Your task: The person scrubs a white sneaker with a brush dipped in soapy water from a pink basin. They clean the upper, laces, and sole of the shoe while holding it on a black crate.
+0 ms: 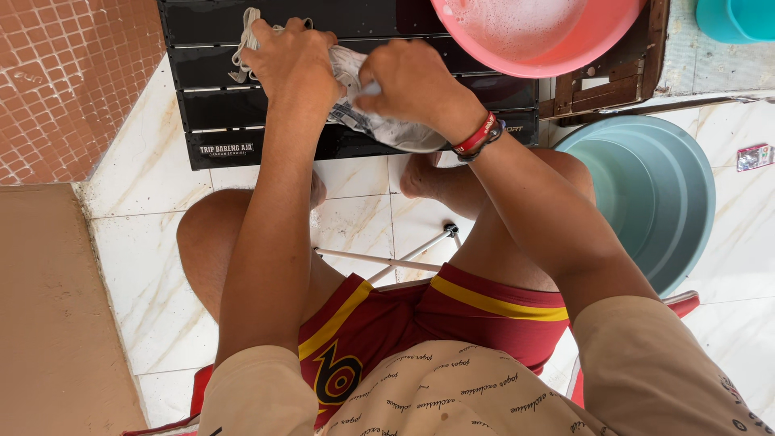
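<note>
White and grey wet cloth (379,121) lies bunched on a low black slatted table (218,105), pinned between both hands in the head view: the left hand (295,56) presses down with fingers curled around the cloth's upper left part, a strip of it poking out past the fingertips, and the right hand (412,85) is closed in a fist on the cloth's right side, a red and black wristband (478,136) just below it. The cloth sits near the table's middle, its lower fold hanging over the front edge. A pink basin (549,40) with sudsy water rests on the table's far right corner, its rim close to the right hand. The table's left part is bare slats, ending at a brown mosaic-tiled surface (73,73). Right of the table, a grey-green tub (678,194) stands on the white marbled floor tiles (145,242), just beside the right knee, and a teal container (739,18) shows at the top right corner. A small white rectangular label (227,149) sits on the table's front edge at the left. A small red and silver packet (755,157) lies flat on the floor by the right border, apart from the tub. Open floor shows between the knees, crossed by thin white stool legs (404,257)
</note>
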